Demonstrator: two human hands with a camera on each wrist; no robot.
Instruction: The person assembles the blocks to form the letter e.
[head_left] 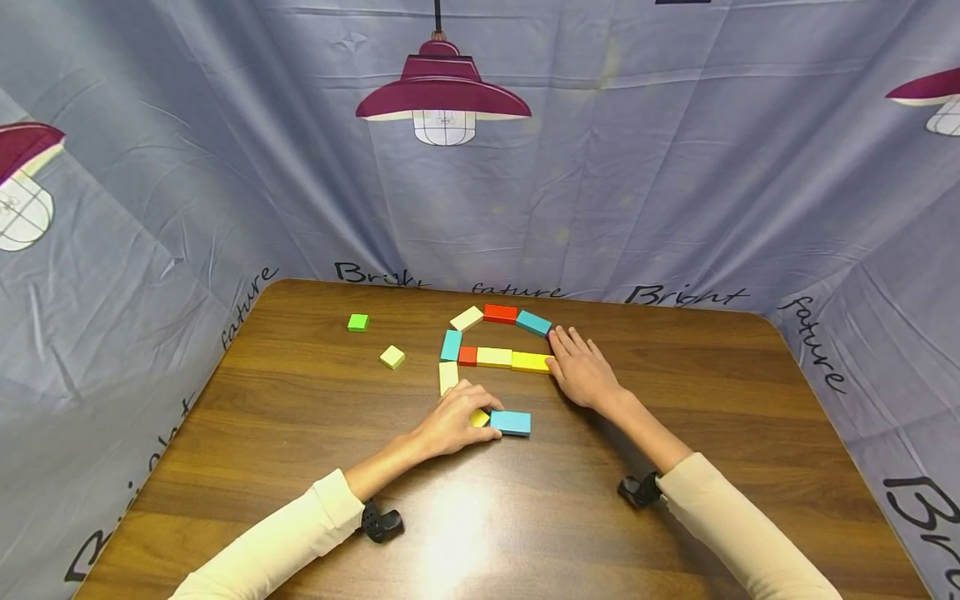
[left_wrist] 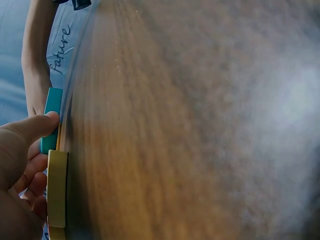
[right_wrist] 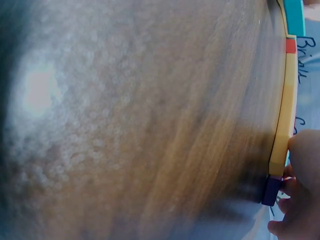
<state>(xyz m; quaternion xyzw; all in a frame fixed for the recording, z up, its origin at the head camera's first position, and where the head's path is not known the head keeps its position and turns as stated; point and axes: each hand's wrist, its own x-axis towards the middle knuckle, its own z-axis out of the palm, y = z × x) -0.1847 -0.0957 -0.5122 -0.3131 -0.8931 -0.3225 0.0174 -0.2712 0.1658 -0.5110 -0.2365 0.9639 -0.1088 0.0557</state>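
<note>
My left hand [head_left: 456, 421] pinches a blue block [head_left: 512, 423] between thumb and fingers, seen also in the left wrist view. A yellow block [head_left: 479, 418] shows beside it, partly hidden by that hand. My right hand [head_left: 587, 368] lies at the right end of a block outline, fingers extended and thumb at the end of a long yellow block [head_left: 531, 362]. Close to those fingers in the right wrist view is a dark purple block [right_wrist: 271, 190], mostly covered in the head view. A cream block [head_left: 494, 357] and a small red block [head_left: 467, 356] continue the middle row.
The outline's top has a cream block [head_left: 467, 318], a red block [head_left: 500, 313] and a blue block [head_left: 534, 323]. Its left side has another blue block [head_left: 451, 345] and cream block [head_left: 448, 377]. Farther left lie a green block [head_left: 358, 322] and a pale yellow block [head_left: 392, 357].
</note>
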